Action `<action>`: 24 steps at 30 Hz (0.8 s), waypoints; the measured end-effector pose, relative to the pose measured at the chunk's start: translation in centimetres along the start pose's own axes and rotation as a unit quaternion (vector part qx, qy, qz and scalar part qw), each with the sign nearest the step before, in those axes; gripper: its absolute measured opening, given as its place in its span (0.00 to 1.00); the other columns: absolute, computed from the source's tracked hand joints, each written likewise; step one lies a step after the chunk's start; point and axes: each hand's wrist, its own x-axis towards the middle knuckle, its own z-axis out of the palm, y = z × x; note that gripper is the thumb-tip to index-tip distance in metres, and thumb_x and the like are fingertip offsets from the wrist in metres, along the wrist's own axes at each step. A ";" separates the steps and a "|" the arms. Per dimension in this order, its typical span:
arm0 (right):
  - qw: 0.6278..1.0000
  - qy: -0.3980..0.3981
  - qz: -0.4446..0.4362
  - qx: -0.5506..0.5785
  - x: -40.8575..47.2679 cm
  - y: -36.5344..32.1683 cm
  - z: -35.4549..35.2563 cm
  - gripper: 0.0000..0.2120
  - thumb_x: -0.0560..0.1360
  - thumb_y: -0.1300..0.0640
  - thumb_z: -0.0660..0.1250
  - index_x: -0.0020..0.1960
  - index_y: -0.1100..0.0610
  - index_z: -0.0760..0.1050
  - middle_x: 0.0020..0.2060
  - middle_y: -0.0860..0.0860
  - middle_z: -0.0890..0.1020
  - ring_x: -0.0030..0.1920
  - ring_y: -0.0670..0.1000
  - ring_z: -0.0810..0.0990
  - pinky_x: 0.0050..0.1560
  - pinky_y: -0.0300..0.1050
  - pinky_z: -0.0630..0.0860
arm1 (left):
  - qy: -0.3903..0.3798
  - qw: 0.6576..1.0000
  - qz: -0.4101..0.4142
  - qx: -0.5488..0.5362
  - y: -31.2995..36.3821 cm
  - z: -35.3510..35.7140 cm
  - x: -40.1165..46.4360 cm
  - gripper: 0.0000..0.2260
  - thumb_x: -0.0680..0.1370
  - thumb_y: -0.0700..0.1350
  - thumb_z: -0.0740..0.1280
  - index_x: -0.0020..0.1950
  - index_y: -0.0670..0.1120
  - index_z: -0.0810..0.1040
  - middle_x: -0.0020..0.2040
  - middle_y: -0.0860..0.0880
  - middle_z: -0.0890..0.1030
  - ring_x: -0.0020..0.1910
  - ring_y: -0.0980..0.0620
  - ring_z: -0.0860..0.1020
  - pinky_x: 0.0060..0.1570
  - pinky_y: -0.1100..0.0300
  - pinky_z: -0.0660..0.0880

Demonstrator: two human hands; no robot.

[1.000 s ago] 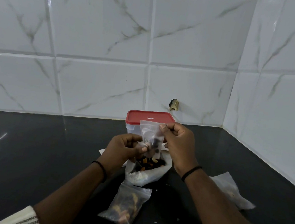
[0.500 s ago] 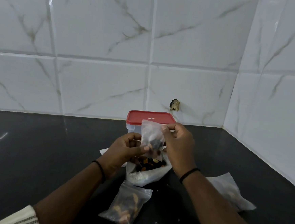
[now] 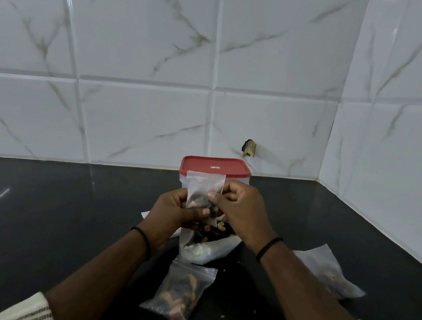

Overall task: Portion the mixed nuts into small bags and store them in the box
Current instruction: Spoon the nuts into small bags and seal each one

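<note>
A small clear bag with a few dark nuts at its bottom is held upright between both hands. My left hand grips its lower left side, thumb across the front. My right hand pinches its right edge. Right below them an open white bag of mixed nuts stands on the black counter. Behind the hands is the box, clear with a red lid on it. A filled small bag lies nearest to me.
Another filled small bag lies to the right of my right forearm. White paper peeks out left of the nut bag. Marble-tiled walls meet in a corner at the back right. Crumbs dot the dark counter.
The small bag has been lowered slightly and turned upright. My right hand slid from its top edge down to its right side.
</note>
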 end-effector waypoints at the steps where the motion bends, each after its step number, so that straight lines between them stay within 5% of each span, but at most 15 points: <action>1: 1.000 0.012 -0.002 -0.007 0.1 0.2 -0.1 0.05 0.76 0.58 0.73 0.45 0.60 0.80 0.36 0.53 0.86 0.36 0.52 0.85 0.34 0.51 0.83 | -0.005 1.000 -0.003 -0.010 0.1 0.1 0.0 0.11 0.73 0.35 0.71 0.55 0.37 0.80 0.46 0.39 0.84 0.39 0.49 0.84 0.34 0.62 0.77; 5: 1.000 0.006 0.011 -0.008 0.4 0.6 -0.5 0.06 0.75 0.57 0.73 0.42 0.59 0.80 0.34 0.53 0.85 0.34 0.50 0.84 0.37 0.47 0.82 | 0.018 0.999 -0.014 -0.048 0.3 0.1 0.2 0.10 0.77 0.41 0.67 0.55 0.36 0.80 0.47 0.39 0.85 0.41 0.47 0.84 0.35 0.61 0.78; 9: 0.999 -0.007 0.028 0.019 0.4 0.6 -0.5 0.08 0.75 0.52 0.73 0.47 0.57 0.81 0.38 0.52 0.86 0.38 0.48 0.84 0.39 0.44 0.81 | 0.053 0.998 -0.012 -0.034 -0.1 -0.5 0.4 0.08 0.76 0.36 0.68 0.51 0.32 0.80 0.47 0.35 0.83 0.43 0.40 0.82 0.45 0.46 0.82; 15: 0.997 0.041 0.013 0.063 0.5 0.1 -0.9 0.06 0.76 0.58 0.72 0.44 0.60 0.81 0.36 0.55 0.85 0.34 0.48 0.82 0.37 0.41 0.79 | 0.050 0.998 0.015 -0.022 0.2 -0.3 0.2 0.09 0.75 0.40 0.70 0.52 0.35 0.80 0.44 0.39 0.84 0.38 0.47 0.83 0.36 0.58 0.79; 20: 0.998 -0.005 0.026 0.052 0.5 0.2 -0.7 0.07 0.77 0.56 0.71 0.45 0.60 0.81 0.37 0.56 0.86 0.38 0.55 0.85 0.43 0.54 0.83 | 0.104 0.993 0.050 -0.022 0.3 -0.7 0.4 0.08 0.75 0.40 0.69 0.49 0.34 0.80 0.41 0.40 0.83 0.37 0.46 0.81 0.33 0.57 0.78; 24: 0.999 -0.016 0.011 0.031 0.5 0.0 -0.9 0.05 0.78 0.58 0.69 0.45 0.59 0.80 0.37 0.52 0.86 0.37 0.47 0.85 0.42 0.45 0.82 | 0.112 0.991 0.053 -0.049 0.5 -0.3 0.3 0.04 0.75 0.35 0.68 0.46 0.34 0.80 0.37 0.42 0.83 0.33 0.51 0.81 0.32 0.61 0.77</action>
